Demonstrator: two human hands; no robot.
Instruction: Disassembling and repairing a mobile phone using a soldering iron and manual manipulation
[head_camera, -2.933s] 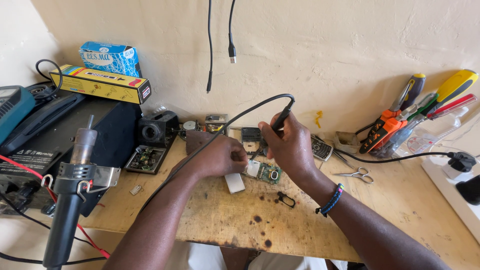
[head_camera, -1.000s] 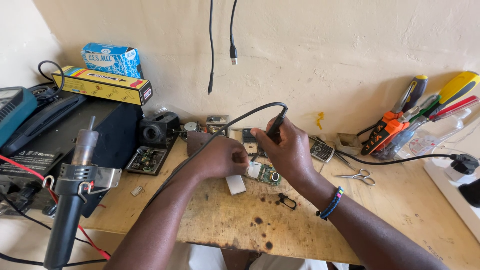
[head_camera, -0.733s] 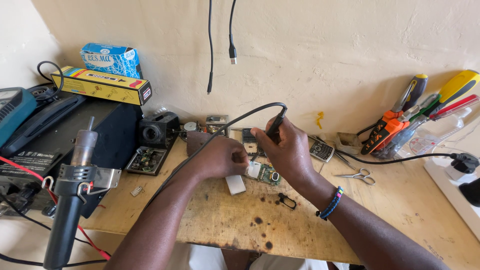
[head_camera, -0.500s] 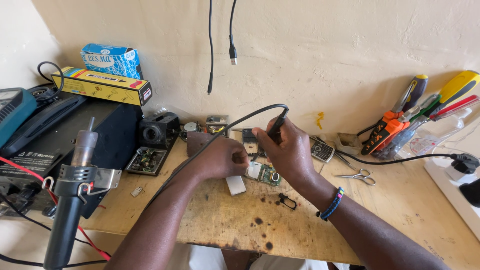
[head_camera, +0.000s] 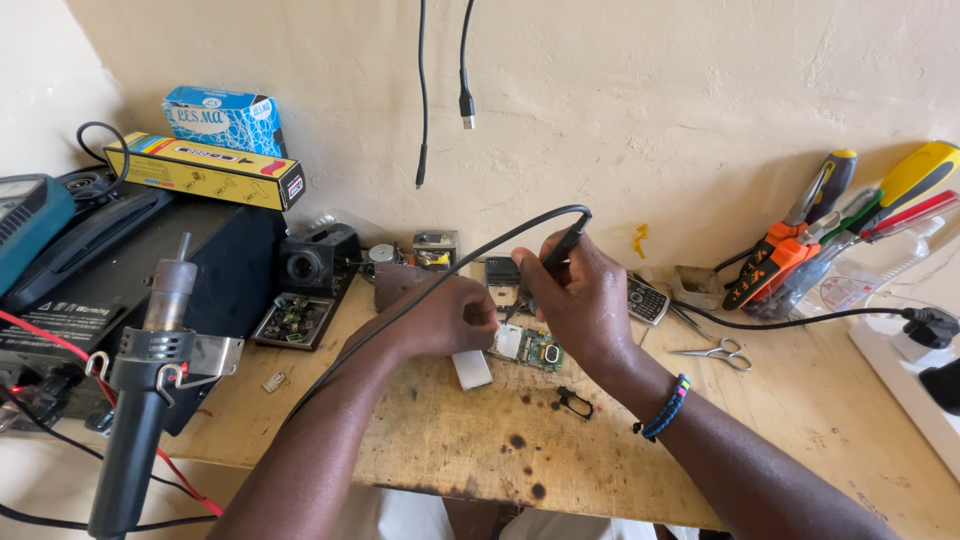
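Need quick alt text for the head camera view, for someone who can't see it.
The right hand holds a corded soldering iron over a small circuit board that the left hand steadies on a scorched wooden bench. Scissors lie to the right.

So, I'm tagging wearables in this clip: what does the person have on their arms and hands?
Both forearms are bare, with no sleeves or gloves in view. The right wrist carries a braided bracelet in dark blue with lighter blue and a red bit. The left hand and right hand show no rings.

Small green circuit board (head_camera: 530, 347) lies flat on the wooden bench — black soldering iron (head_camera: 562, 243) tilted above.
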